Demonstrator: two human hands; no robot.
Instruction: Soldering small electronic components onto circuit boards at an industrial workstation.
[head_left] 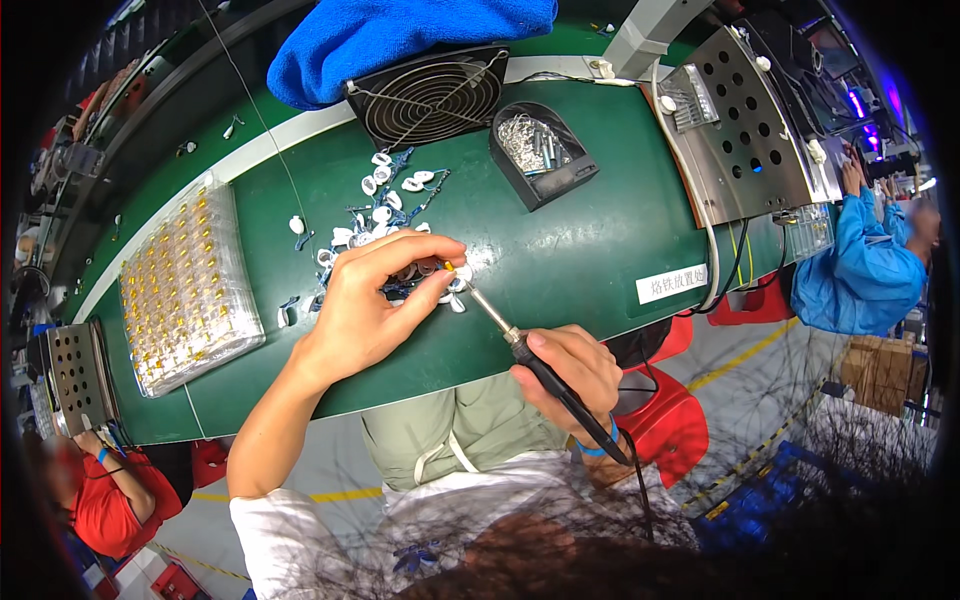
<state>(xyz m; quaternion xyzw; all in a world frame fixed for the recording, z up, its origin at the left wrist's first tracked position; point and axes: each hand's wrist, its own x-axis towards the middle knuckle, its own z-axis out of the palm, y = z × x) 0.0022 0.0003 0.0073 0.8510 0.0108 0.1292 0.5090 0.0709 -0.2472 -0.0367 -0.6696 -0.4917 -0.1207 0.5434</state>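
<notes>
My right hand [572, 375] is closed around the black handle of a soldering iron [494, 313], whose metal shaft points up and left. Its tip meets a small yellow part [450, 266] with a white piece [464, 273] beside it. My left hand [365, 305] pinches the yellow part between thumb and forefinger; its exact shape is too small to tell. Behind and partly under the left hand lies a pile of white oval pieces with dark blue wires [382, 214] on the green bench [610, 235].
A clear plastic tray [240, 270] holds rows of yellow parts at left. A black fan [430, 95] and blue towel [400, 45] stand at the back. A black bin [550, 185] holds small metal pieces. Perforated metal housing [740, 140] stands right. Two co-workers sit at the sides.
</notes>
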